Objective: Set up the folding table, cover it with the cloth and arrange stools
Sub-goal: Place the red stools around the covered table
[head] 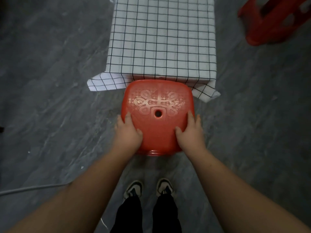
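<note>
1. Red plastic forms the stool [158, 115] in the middle of the view; its seat has a raised knot pattern and 1 round hole near the centre.
2. The stool's far edge sits against the near end of the bench [165, 7], overlapping the hanging cloth there.
3. The left hand [128, 132] grips the stool's left side, thumb on top of the seat and fingers curled over the edge.
4. The right hand [190, 132] grips the stool's right side in the same way, thumb lying on the seat and fingers wrapped down over the rim.
5. The cloth [161, 39], white with a dark grid of lines, covers the bench top fully and drapes down the near end; 2 of its corners spread onto the floor [50, 81] to either side of the stool.
6. A second red stool [272, 22] lies tilted at the upper right, well apart from the bench's right side.
7. The floor is grey with a marbled look; a pale cable [30, 189] runs across it at lower left.
8. The person's 2 shoes [133, 189] and dark trouser legs show just below the stool.
</note>
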